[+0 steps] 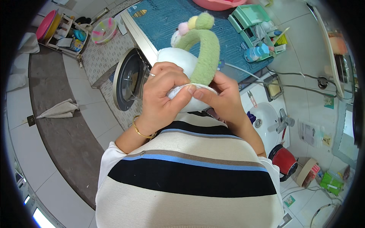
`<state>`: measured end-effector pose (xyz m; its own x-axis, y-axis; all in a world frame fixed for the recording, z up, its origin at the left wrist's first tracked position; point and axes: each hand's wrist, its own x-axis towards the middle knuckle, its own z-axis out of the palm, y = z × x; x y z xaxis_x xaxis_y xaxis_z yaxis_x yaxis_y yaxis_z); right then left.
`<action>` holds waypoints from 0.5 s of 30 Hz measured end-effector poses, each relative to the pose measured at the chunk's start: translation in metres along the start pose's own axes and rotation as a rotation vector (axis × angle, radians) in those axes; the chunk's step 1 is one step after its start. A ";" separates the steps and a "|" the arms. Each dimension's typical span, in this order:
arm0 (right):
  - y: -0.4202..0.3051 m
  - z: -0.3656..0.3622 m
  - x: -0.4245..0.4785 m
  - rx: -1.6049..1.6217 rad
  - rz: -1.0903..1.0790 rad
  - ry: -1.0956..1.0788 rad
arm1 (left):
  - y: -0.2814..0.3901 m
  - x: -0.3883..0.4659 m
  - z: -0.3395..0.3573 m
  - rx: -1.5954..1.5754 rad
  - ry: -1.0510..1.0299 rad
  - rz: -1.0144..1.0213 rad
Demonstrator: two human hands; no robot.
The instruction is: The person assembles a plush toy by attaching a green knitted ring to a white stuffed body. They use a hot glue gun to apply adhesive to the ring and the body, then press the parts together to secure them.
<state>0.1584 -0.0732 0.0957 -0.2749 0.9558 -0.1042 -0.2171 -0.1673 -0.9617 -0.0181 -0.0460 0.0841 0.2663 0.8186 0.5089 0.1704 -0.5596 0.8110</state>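
Observation:
A white stuffed fabric piece (178, 59) with a curved green fuzzy handle (209, 54) is held close in front of my striped top. Small pink, yellow and green fuzzy balls (192, 23) sit at the far end of the green arch. My left hand (168, 92) pinches the white fabric edge at the base of the arch, its thumb pressed to the rim. My right hand (222, 97) grips the same edge from the right, its thumb close to the left one. What the fingers do beneath the fabric is hidden.
Ahead is a blue mat (231, 42) with a green plastic organizer (248, 17) and a pink basin (218, 3). A washbasin (266, 119) with a tap (285, 121) lies to the right. At left, a round appliance door (128, 79) stands open.

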 end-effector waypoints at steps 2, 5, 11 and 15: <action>-0.003 0.000 -0.004 0.011 0.057 0.033 | 0.002 0.001 -0.004 -0.005 -0.053 0.008; 0.004 -0.002 -0.007 0.057 -0.013 0.090 | 0.007 0.007 -0.005 0.039 -0.142 0.030; 0.027 -0.009 -0.013 0.083 -0.296 0.177 | 0.014 0.015 -0.012 0.164 -0.024 0.127; 0.034 -0.020 -0.004 -0.198 -0.652 0.171 | 0.007 0.004 -0.023 0.219 0.009 0.205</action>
<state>0.1704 -0.0777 0.0586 0.0082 0.8735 0.4868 -0.1081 0.4848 -0.8679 -0.0373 -0.0436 0.0979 0.3075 0.6865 0.6589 0.3146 -0.7269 0.6105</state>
